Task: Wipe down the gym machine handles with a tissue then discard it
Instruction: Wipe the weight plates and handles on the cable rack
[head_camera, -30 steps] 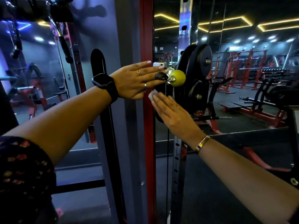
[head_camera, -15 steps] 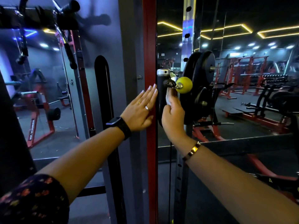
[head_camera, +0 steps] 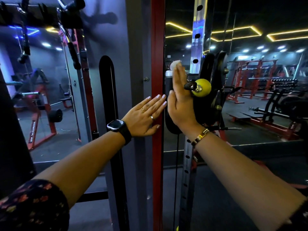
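- Pressing one white tissue (head_camera: 175, 65) against the top of the upright black handle (head_camera: 168, 73), just under the fingertips of the right hand (head_camera: 181, 100).
- Right grip spread flat: fingers straight, together and pointing up, thumb alongside, nothing pinched; only a crumpled edge of the tissue showing above the fingertips.
- Covering most of the handle with that palm, so little more than its pale cap seen at the left edge of the fingers.
- Just right of the hand, one yellow ball knob (head_camera: 202, 90) on a short dark stem, touching or nearly touching the back of the fingers; cannot tell which.
- Behind the knob, two black weight plates (head_camera: 216, 77) on edge, and one silver post with holes (head_camera: 197, 30) rising beside them.
- Resting the left hand (head_camera: 146, 117) flat on one red upright (head_camera: 157, 47), just left of the handle; grip open, fingers straight and slightly fanned, holding nothing.
- Two rings on the left fingers, one black watch (head_camera: 116, 126) on that wrist, one gold bracelet (head_camera: 201, 135) on the right wrist.
- Further left, one grey panel with a tall black slot (head_camera: 106, 97); beyond it, cable grips (head_camera: 73, 55) hanging from a rack.
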`<state>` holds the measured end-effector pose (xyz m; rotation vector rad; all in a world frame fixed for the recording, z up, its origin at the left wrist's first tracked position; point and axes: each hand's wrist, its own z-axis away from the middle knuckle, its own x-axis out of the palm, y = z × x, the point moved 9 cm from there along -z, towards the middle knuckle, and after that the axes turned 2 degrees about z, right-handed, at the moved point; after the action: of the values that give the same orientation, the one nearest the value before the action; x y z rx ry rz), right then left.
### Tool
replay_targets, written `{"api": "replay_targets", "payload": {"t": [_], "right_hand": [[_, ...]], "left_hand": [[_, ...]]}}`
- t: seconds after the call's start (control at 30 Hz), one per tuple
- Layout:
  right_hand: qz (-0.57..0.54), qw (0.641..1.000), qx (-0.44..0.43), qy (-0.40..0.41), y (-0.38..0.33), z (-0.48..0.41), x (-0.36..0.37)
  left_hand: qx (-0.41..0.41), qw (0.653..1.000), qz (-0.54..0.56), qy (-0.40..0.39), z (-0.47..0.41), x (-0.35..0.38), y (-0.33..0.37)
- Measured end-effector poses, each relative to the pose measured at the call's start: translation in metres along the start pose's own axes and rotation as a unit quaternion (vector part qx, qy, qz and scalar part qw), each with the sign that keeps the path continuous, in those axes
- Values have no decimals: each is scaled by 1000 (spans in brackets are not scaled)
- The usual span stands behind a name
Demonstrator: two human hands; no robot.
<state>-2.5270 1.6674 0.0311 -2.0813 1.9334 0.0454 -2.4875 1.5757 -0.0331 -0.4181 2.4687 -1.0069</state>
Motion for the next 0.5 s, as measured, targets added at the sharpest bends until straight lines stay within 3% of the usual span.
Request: {"api": "replay_targets", "payload": {"t": [0.1, 0.27, 0.4, 0.5], "right_hand": [[78, 993, -86, -27, -10, 2, 2], [199, 968, -149, -23, -23, -22, 9], [164, 974, -158, -14, -15, -3, 4], [105, 988, -117, -4, -14, -1, 5]], "left_hand": [[8, 1000, -9, -7, 0, 4, -1], [23, 999, -17, -30, -1, 9, -1], [31, 999, -21, 7, 0, 2, -2], [39, 999, -29, 4, 0, 1, -2]]}}
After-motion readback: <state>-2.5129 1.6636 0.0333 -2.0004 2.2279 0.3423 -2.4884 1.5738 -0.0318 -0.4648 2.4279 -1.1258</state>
